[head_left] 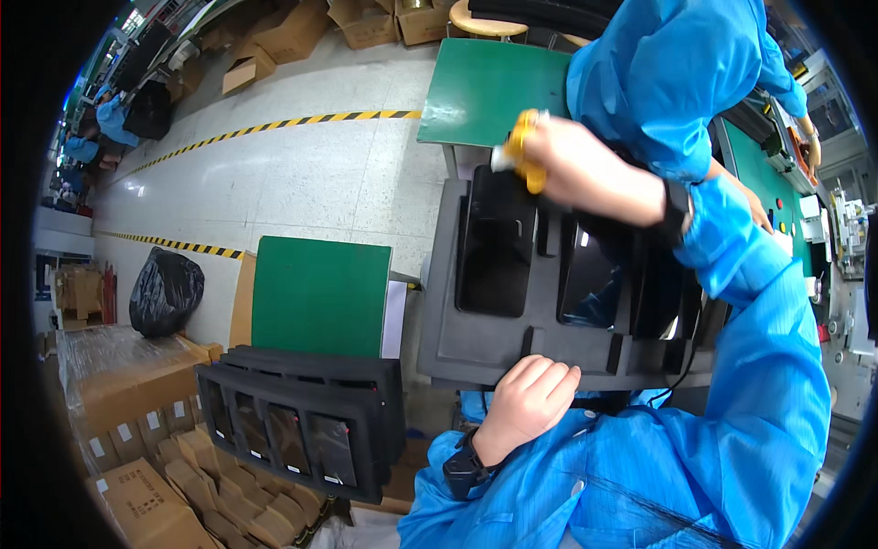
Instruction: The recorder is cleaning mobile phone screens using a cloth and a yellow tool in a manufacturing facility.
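A black foam tray (448, 343) lies before me, with dark glossy screen panels in its slots. One panel (494, 274) sits in the left slot, and another panel (590, 284) lies in the middle, reflecting light. My left hand (530, 403) is closed at the tray's near edge, its fingers curled over the rim. Over the far left of the tray, my right hand (581, 174) is closed around a yellow hand tool (528, 151) with a whitish tip. Motion blur hides the tool's exact kind. Whether its tip touches the panel, I cannot tell.
A co-worker in a blue smock (668, 82) bends close beyond the tray. Green tabletops (320, 293) stand left and ahead. Stacked black trays with panels (293, 425) are at lower left, near cardboard boxes (146, 503). A black bag (166, 291) sits farther left.
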